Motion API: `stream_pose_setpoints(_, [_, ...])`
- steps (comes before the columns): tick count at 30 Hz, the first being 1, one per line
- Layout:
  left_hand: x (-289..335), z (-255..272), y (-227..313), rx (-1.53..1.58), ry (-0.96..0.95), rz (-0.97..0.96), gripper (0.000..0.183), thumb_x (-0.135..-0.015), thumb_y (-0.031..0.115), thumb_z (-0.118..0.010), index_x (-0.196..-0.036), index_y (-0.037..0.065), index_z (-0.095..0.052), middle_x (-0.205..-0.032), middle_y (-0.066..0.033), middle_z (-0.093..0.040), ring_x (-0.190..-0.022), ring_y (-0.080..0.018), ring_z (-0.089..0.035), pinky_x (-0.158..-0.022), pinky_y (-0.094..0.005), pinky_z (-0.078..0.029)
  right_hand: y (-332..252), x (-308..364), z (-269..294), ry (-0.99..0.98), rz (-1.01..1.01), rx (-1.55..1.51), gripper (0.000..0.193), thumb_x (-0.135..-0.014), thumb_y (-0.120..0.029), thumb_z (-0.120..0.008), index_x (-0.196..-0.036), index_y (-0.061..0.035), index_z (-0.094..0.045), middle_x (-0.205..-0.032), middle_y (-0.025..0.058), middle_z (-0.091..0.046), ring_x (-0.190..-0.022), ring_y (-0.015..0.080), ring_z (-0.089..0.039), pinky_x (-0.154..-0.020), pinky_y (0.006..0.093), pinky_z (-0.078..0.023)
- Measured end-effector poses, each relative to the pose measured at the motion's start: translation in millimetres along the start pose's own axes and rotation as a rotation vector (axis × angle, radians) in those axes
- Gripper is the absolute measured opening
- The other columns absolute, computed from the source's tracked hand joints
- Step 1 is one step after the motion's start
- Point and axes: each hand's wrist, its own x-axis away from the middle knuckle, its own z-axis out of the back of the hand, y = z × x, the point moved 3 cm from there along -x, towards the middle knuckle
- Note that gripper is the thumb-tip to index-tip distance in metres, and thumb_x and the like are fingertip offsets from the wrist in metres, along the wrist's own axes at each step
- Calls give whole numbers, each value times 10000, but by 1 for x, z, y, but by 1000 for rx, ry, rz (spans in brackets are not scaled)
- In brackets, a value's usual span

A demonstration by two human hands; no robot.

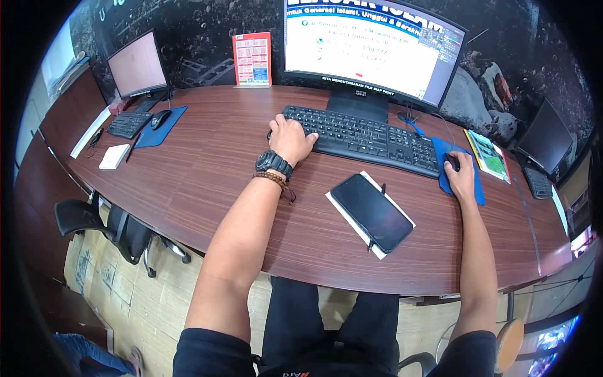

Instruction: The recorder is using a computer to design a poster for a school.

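My left hand (pixel 291 141) lies at the left end of a black keyboard (pixel 370 138). Its fingers curve over the left-hand keys, while the thumb is spread to the right across the lower keys. A black watch (pixel 274 163) and a beaded bracelet (pixel 271 178) circle that wrist. On a blue mouse pad (pixel 478 188), my right hand (pixel 463 179) is wrapped round a black computer mouse (pixel 450 161), partly hidden under the fingers. Behind the keyboard stands a large monitor (pixel 370 56), lit with a blue and white layout.
A black phone (pixel 372 212) lies on white paper with a pen beneath, between my forearms. At left are another monitor (pixel 137 65), keyboard (pixel 129 124) and mouse (pixel 161 119). A red and white calendar (pixel 253 60) stands at the back; booklets (pixel 488 157) lie right. An office chair (pixel 119 229) stands left.
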Motion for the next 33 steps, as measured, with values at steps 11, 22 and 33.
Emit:
stream_pose_setpoints(11, [-1, 0, -1, 3, 5, -6, 618, -845, 447, -733, -1062, -126, -654, -1268, -272, -497, -1189, -435, -483, -984, -488, -482, -3, 1, 1, -19, -33, -11, 325, -825, -200, -672, -1117, -59, -648, -1133, 159, -576, -1103, 350, -572, -969, 419, -453])
stream_pose_setpoints(22, [0, -2, 0, -1, 33, -2, 599, -825, 431, -758, -1087, -95, -639, -1241, -249, -509, -1183, -405, -490, -976, -469, -495, -2, 2, 1, -13, -47, -12, 326, -821, -197, -669, -1110, -48, -651, -1153, 158, -574, -1110, 350, -576, -974, 420, -457])
stream_pose_setpoints(33, [-1, -7, -5, 40, 95, -40, 643, -830, 417, -755, -1193, -68, -539, -1229, -277, -491, -1204, -449, -445, -1010, -501, -428, -4, 1, 3, -28, -49, -7, 323, -816, -192, -661, -1104, -44, -654, -1161, 159, -592, -1120, 346, -586, -982, 416, -461])
